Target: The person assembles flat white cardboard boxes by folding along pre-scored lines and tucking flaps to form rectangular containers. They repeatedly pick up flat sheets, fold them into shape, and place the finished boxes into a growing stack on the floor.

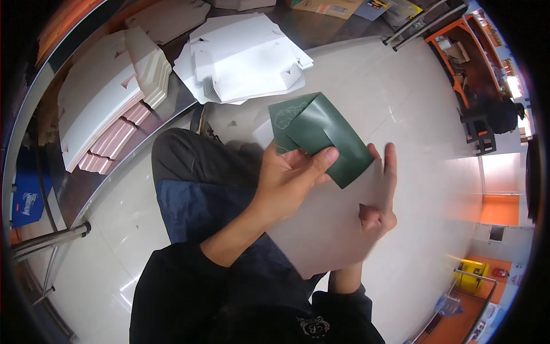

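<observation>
One grey-brown sheet is lying near, against the right hand, whose outstretched fingers are standing slightly apart and whose grip I cannot tell. Just beyond, the left hand is clamping a folded green card between thumb and fingers, its long axis slanting from far left to near right, toward the right fingertips, while white cut sheets are resting on the far table.

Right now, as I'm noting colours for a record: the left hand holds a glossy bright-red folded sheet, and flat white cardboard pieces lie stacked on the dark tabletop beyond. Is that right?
Not quite. The head view shows that the left hand holds a glossy dark-green folded sheet, not a red one; flat white cardboard pieces do lie stacked on the dark tabletop beyond.
</observation>
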The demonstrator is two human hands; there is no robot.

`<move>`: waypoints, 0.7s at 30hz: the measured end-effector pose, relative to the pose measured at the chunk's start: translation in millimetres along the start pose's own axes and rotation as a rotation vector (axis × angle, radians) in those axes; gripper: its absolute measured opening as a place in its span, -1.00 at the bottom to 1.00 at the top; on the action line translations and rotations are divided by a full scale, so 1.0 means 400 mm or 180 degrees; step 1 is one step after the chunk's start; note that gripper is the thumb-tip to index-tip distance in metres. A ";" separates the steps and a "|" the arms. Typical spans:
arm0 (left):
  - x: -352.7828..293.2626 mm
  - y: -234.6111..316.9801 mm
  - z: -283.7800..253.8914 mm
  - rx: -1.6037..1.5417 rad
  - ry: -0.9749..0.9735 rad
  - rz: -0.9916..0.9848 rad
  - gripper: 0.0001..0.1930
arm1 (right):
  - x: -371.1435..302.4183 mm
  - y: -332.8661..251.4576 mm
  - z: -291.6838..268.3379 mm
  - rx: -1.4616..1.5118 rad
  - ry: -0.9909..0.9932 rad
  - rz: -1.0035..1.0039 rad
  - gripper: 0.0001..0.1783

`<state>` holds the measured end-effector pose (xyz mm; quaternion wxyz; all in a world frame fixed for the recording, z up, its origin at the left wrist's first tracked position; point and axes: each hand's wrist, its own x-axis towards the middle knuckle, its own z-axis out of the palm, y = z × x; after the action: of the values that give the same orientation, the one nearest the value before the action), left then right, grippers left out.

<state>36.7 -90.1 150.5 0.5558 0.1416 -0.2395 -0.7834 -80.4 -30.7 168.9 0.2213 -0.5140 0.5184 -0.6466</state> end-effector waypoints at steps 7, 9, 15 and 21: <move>0.004 -0.015 -0.014 -0.0073 0.0001 0.0062 -0.65 | 0.020 0.074 -0.055 -0.1456 -0.1187 -0.1138 -0.46; -0.002 -0.023 -0.010 -0.0065 0.0086 0.0065 -0.65 | 0.014 0.077 -0.059 -0.1409 -0.1203 -0.0962 -0.48; -0.020 -0.074 -0.050 0.0656 0.0050 0.0153 -0.63 | -0.030 0.110 -0.009 -0.1230 -0.0431 -0.0549 -0.61; -0.059 -0.084 -0.072 0.1014 -0.0270 -0.0288 -0.74 | -0.075 0.146 -0.019 -0.1457 -0.0407 -0.0145 -0.63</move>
<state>31.7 -65.3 107.1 0.4799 0.2053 -0.3773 -0.7650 -90.5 -24.0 104.0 0.1168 -0.6022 0.6247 -0.4832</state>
